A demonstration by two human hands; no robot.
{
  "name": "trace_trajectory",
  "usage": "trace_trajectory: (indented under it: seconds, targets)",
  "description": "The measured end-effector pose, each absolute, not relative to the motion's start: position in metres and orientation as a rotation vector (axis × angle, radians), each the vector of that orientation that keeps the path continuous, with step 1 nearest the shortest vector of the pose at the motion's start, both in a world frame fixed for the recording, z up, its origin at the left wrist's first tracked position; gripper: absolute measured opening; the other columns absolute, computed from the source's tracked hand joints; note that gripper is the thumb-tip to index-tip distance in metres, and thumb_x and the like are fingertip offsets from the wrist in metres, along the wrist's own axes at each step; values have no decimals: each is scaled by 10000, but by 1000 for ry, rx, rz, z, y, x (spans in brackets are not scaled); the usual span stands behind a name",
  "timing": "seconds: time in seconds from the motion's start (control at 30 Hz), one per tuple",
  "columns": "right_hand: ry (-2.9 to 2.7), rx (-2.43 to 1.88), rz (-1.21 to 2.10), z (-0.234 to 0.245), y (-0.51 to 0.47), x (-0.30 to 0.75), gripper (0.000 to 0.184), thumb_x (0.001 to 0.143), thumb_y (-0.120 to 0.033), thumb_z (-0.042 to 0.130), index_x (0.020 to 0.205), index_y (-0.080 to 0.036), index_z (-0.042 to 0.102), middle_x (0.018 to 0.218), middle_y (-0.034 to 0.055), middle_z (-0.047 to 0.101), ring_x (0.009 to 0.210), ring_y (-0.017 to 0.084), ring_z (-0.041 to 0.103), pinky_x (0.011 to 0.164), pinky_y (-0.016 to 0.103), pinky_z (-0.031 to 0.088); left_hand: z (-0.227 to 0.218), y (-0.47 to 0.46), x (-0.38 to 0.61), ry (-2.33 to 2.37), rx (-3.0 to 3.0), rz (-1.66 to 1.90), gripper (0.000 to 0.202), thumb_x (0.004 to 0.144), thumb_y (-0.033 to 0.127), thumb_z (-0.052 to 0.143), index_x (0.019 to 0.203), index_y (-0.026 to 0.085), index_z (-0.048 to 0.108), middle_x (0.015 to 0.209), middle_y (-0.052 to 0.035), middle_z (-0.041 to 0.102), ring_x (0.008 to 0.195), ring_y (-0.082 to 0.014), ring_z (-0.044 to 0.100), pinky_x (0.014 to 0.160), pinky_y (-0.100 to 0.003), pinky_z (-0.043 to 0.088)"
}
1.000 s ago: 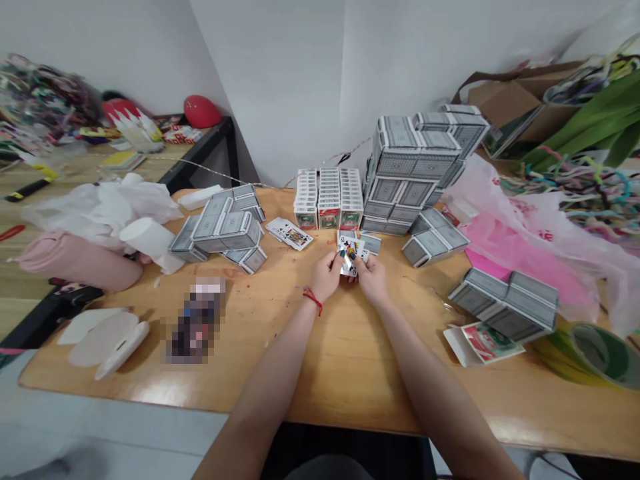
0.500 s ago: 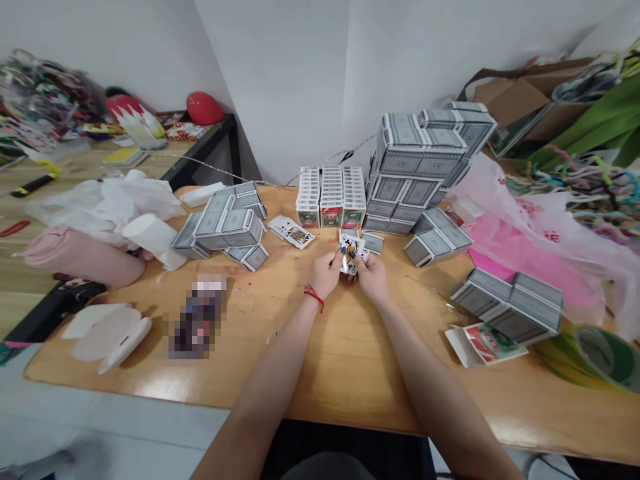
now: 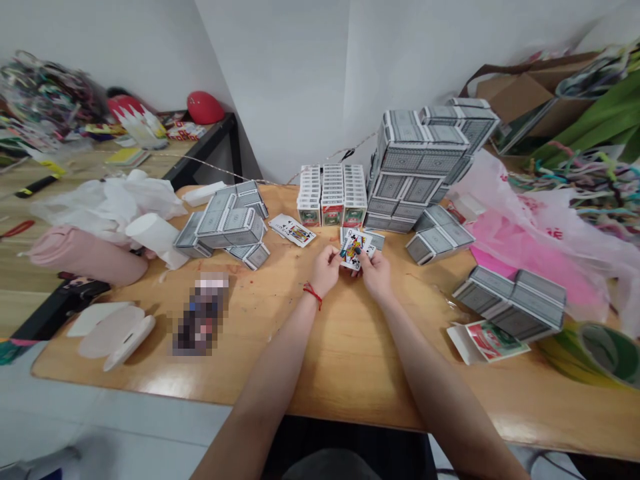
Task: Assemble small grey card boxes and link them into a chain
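Both my hands meet over the middle of the wooden table. My left hand, with a red string at the wrist, and my right hand are closed together on a small fan of playing cards, face up, a court card on top. Just beyond the cards lies a loose grey-backed card pack. A face-up pile of cards lies to the left of my hands. Three rows of boxed packs stand behind.
A tall stack of grey card cartons rises at the back right; more cartons lie left and right. An opened red pack, tape roll, pink bag, white paper and a pink roll crowd the edges.
My hands have lifted the cards slightly away from me and tilted the fan; the top card has shifted. The view has drifted a little.
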State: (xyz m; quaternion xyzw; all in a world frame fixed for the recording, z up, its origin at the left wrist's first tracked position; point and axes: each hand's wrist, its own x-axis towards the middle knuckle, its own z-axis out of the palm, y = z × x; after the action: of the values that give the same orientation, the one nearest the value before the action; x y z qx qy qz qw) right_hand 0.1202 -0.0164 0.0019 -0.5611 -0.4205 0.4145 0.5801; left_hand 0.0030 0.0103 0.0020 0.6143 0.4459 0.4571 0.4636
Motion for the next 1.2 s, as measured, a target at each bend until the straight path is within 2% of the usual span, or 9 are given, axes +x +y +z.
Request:
trace_trajectory:
  seconds: [0.27, 0.47, 0.73, 0.97, 1.2]
  targets:
    - [-1009, -1230, 1134, 0, -14, 124, 277, 670, -446, 556, 753, -192, 481, 519, -33, 577, 393, 122, 516, 391, 237, 401, -5, 13, 3, 1184, 1496, 1170, 203, 764, 254, 436, 592, 172, 367, 498, 51, 395, 474, -73, 370, 492, -202, 294]
    - [-982, -1238, 1088, -2, -14, 122, 265, 677, -434, 550, 756, -193, 474, 499, -42, 567, 362, 113, 494, 369, 228, 380, 1, 13, 1, 1060, 1353, 1189, 247, 727, 290, 494, 559, 170, 358, 452, 64, 362, 426, -61, 351, 451, -199, 279]
    - [-932, -1240, 1109, -1, -14, 122, 293, 674, -467, 541, 748, -191, 477, 500, -25, 591, 329, 101, 457, 345, 222, 355, 6, 15, -5, 880, 1264, 1144, 123, 694, 263, 508, 659, 147, 528, 561, 30, 482, 523, -71, 427, 523, -204, 346]
    - [-931, -1278, 1038, 2, -15, 122, 290, 695, -471, 516, 718, -183, 485, 480, -21, 583, 344, 100, 454, 364, 222, 354, 10, 13, -8, 903, 1264, 1103, 137, 678, 247, 521, 694, 138, 603, 559, 10, 531, 545, -90, 475, 570, -227, 390]
    - [-920, -1279, 1043, 0, -14, 125, 291, 690, -475, 519, 705, -188, 471, 455, -30, 570, 330, 98, 441, 356, 221, 340, 9, 13, -5, 963, 1321, 1097, 136, 680, 231, 511, 620, 137, 590, 486, 29, 486, 486, -73, 439, 510, -209, 368]
